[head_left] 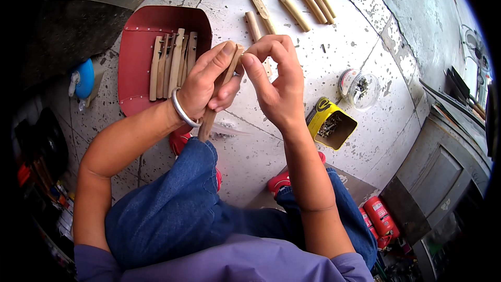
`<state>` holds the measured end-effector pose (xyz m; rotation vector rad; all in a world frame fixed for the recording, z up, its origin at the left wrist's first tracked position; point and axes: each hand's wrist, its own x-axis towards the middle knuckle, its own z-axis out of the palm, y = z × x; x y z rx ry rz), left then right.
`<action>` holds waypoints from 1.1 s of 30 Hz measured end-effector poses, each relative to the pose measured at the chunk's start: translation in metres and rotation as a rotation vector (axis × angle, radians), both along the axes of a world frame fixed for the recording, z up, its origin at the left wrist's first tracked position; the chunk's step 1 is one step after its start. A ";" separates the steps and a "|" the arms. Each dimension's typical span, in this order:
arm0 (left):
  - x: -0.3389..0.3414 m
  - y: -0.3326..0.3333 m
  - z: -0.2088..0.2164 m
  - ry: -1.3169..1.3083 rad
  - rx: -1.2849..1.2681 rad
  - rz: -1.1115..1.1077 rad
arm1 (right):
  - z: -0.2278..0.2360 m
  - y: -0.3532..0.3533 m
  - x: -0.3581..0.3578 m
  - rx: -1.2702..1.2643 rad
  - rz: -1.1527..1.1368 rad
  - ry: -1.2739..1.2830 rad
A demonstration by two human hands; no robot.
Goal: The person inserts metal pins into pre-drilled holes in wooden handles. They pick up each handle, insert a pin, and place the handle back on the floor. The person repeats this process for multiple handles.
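Observation:
My left hand (204, 83), with a silver bangle at the wrist, is closed round a wooden handle (208, 124). The handle stands tilted, its lower end by my left knee and its upper end between my hands. Close beside that upper end is my right hand (276, 83), thumb and forefinger brought together. Whatever they pinch is too small to make out. To the left, a red dustpan-shaped scoop (136, 28) holds several similar wooden handles (175, 68) with small metal pieces near their tops. More wooden handles (288, 4) lie spread on the floor ahead.
A yellow and black box (318, 112) of small screws sits at the right, beside a clear plastic tub (365, 103) with more small pieces. A clear plastic bag (225, 129) lies near my knees. Red fire extinguishers (381, 216) and a grey cabinet (436, 172) stand right.

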<state>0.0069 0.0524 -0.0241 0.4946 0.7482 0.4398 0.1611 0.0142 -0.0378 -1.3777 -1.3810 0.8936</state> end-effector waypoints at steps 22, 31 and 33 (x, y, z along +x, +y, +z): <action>0.000 0.001 0.003 0.056 0.127 0.020 | 0.001 -0.005 -0.009 -0.121 -0.052 0.248; 0.001 -0.001 0.001 0.160 0.256 -0.003 | 0.001 -0.005 -0.005 -0.154 -0.001 0.386; 0.002 -0.004 -0.002 0.163 0.256 0.008 | 0.000 -0.005 -0.001 -0.212 0.028 0.383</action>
